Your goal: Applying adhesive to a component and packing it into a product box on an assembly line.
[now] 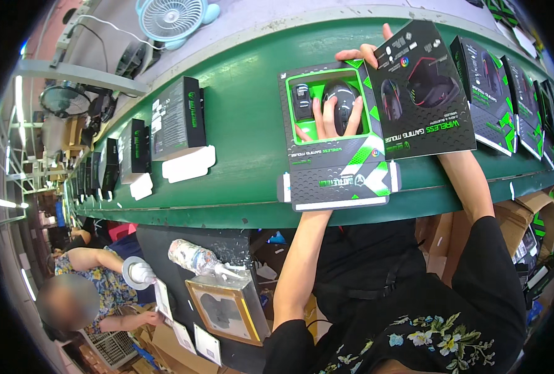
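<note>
A black and green mouse box lies tilted over the green belt, its window frame (369,106) facing up and its bottom flap (339,181) folded out toward me. My left hand (334,118) reaches in beneath the flap. Its fingers show through the window, spread and curled over a black computer mouse (345,93). Beside the mouse sits a small black part (303,101). The box's front cover (423,93) is swung out to the right. My right hand (367,55) holds the cover from behind, with its fingertips showing at the top edge; the palm is hidden.
Boxes of the same kind stand along the belt (239,124) at left (180,121) and right (485,93). A blue fan (174,19) is at the back. A bottle (193,257) and a framed case (227,308) sit near left, beside a co-worker (112,274). An open carton (526,215) stands at right.
</note>
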Demonstrator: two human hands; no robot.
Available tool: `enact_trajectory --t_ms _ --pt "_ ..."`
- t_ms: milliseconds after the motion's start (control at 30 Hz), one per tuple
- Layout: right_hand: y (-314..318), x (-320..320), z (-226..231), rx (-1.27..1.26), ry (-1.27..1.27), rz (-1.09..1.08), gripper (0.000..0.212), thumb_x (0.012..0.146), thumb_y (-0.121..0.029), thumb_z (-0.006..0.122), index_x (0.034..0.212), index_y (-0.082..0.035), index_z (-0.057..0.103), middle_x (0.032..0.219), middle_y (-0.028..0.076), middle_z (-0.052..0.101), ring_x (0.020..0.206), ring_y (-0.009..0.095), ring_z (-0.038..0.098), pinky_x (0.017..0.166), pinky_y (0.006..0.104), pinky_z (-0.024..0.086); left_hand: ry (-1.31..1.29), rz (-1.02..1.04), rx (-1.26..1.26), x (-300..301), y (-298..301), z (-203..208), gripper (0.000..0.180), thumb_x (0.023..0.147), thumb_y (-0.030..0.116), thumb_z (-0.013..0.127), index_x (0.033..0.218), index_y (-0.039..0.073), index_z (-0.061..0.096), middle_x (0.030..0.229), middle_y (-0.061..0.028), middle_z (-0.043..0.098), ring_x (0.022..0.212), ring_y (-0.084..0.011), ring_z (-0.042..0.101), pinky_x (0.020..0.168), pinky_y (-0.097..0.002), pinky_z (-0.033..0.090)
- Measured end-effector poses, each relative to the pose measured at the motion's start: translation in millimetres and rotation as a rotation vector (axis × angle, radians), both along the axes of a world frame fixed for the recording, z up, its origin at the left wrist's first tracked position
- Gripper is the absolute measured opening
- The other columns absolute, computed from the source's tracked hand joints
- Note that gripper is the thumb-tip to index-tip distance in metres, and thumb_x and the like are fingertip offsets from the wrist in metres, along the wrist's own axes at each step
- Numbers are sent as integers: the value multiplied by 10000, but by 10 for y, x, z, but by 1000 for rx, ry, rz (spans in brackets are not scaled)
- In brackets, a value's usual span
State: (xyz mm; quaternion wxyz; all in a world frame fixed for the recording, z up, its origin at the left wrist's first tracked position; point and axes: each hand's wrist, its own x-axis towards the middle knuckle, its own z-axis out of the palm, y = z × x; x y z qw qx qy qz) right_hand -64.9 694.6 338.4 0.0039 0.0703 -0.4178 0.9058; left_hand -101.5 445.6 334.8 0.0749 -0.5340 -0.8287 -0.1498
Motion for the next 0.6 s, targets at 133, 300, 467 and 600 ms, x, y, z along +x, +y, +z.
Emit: enact_trajectory --t_ms 133,300,467,600 --pt "-243 16 -72 787 -171 -579 544 917 -526 580 1094 -12 595 1321 209 524 1223 296 522 1022 459 417 180 -8 -76 20 162 -139 720 915 526 511 1542 242 301 1596 -227 171 1431 -435 276 1074 -709 241" --pt "-716 -188 366 1812 15 -869 739 770 -411 771 1401 -162 479 1428 254 398 1363 445 341 1135 530 265 -173 -136 -66 -118 74 -284 685 933 496 491 1536 227 305 1590 -223 193 1424 -422 293 1090 -672 254" --pt "-1631 36 671 1854 108 -386 492 817 -201 739 1288 -135 609 1530 249 299 1440 457 239 1167 538 215 -514 -42 101 37 4 -445 643 956 457 466 1528 207 310 1581 -219 220 1416 -407 314 1109 -625 270" --pt "-1928 99 460 2000 151 -307 236 935 -274 605 1111 -139 686 1549 144 349 1472 419 198 1168 617 104 -670 61 375 272 -23 -504 609 975 427 446 1521 191 314 1574 -215 242 1409 -394 331 1124 -588 282"
